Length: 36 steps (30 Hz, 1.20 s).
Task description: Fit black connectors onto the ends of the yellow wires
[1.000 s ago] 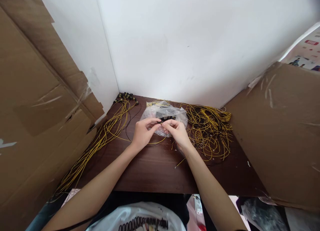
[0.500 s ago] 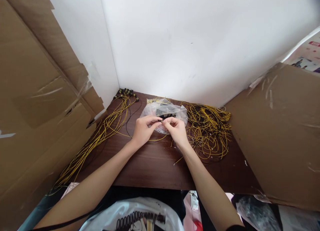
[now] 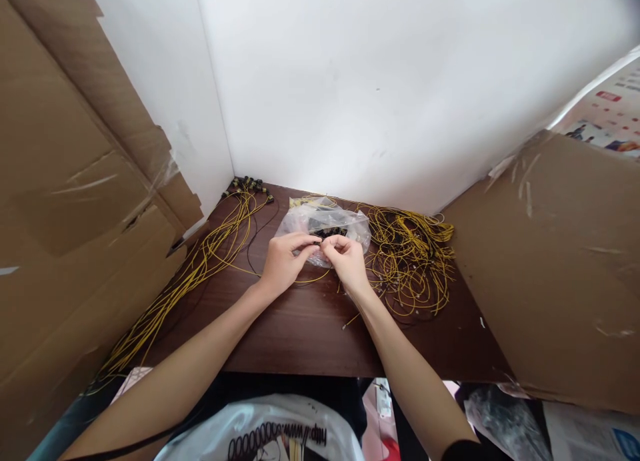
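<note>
Both hands meet over the near side of a clear plastic bag (image 3: 357, 224) with several black connectors (image 3: 331, 232) in it. Thumb and forefinger of my left hand (image 3: 286, 256) pinch a small black connector (image 3: 317, 242), mostly hidden by the fingertips. My right hand (image 3: 345, 256) is closed in a pinch right against it, on what looks like the end of a yellow wire (image 3: 313, 280). That wire passes beneath my left hand and curves up toward the right fingers. The exact joint between the fingertips is too small to make out.
Yellow wires with black connector ends (image 3: 200, 264) lie along the left. A tangled heap of yellow wires (image 3: 413, 261) covers the right of the brown table (image 3: 300, 341). Cardboard sheets (image 3: 550, 268) flank both sides, a white wall (image 3: 375, 114) stands behind. A white plastic bag (image 3: 260, 414) sits at my lap.
The view has shifted slightly. Both hands keep their pinch at the same spot over the bag, with only small finger movement. Wires and bag lie as before.
</note>
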{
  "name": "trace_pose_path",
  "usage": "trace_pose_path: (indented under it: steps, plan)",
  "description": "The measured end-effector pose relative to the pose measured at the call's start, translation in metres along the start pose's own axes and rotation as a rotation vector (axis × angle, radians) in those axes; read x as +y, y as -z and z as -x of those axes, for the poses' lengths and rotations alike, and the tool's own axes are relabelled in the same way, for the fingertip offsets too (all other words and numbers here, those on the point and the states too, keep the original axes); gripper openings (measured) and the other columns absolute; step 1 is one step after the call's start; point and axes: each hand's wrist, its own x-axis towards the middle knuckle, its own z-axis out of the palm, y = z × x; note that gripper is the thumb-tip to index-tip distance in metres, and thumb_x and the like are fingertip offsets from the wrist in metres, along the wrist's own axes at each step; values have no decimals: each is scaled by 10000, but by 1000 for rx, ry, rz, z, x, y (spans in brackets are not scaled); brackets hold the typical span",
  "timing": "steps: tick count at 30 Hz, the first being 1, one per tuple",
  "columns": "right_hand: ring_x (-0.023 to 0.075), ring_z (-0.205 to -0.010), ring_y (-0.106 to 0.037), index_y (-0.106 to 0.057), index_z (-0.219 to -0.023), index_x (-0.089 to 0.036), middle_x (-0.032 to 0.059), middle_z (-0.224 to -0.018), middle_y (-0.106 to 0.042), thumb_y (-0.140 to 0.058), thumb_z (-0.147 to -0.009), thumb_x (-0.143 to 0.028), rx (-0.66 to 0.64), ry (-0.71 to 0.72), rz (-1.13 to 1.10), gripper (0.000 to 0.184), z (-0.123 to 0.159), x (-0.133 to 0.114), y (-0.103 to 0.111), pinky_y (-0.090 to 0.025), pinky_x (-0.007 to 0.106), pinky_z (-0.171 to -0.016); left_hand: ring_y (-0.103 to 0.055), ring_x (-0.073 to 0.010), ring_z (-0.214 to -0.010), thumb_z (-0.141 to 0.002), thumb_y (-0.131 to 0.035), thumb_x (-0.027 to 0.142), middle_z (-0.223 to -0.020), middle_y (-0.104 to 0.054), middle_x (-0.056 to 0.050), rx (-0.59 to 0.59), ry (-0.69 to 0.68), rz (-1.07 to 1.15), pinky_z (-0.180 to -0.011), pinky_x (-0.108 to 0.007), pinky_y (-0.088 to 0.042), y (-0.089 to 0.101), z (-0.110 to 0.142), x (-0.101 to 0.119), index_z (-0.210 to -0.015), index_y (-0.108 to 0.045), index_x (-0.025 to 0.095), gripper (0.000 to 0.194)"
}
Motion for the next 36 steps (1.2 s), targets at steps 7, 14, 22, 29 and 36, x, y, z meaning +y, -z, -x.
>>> trace_pose_path:
  steps: [7,14,22,29,36]
  plan:
    - [70,-483,-374,-558,-588,-156,-46,-507,-472,-596,-639,-290,-5,1,-17,148,1,1,-1,-295,219,-489,-669,-179,-773,-765,-621,216,-878,-721,-58,-3,79,80,-691,-272,-529,-2,1,-1,-849,-729,190,139]
    - [80,-481,-391,-569,-604,-163,-37,-518,-500,-608,-660,-316,-24,3,-1,167,1,-3,1,-302,225,-487,-670,-198,-779,-706,-663,255,-865,-721,-62,6,221,276,-690,-294,-545,-5,-1,-3,-835,-728,179,163]
    - [81,-508,-432,-595,-623,-153,-24,-564,-534,-624,-673,-271,17,41,13,132,-2,-4,5,-346,225,-520,-661,-189,-786,-673,-697,264,-859,-712,-76,69,329,328,-712,-285,-542,-3,-5,-1,-848,-706,139,215]
    - [93,-504,-436,-594,-637,-161,-27,-552,-528,-630,-684,-324,40,43,43,174,-2,-3,7,-360,235,-518,-603,-120,-581,-675,-699,282,-760,-693,-59,109,424,494,-594,-251,-526,0,-9,1,-841,-661,112,241]
    - [90,-497,-421,-607,-643,-161,-21,-561,-535,-631,-701,-335,7,35,51,185,-2,-2,7,-333,231,-497,-620,-128,-631,-650,-732,290,-762,-701,-62,68,474,597,-639,-258,-524,-1,-8,3,-844,-660,119,269]
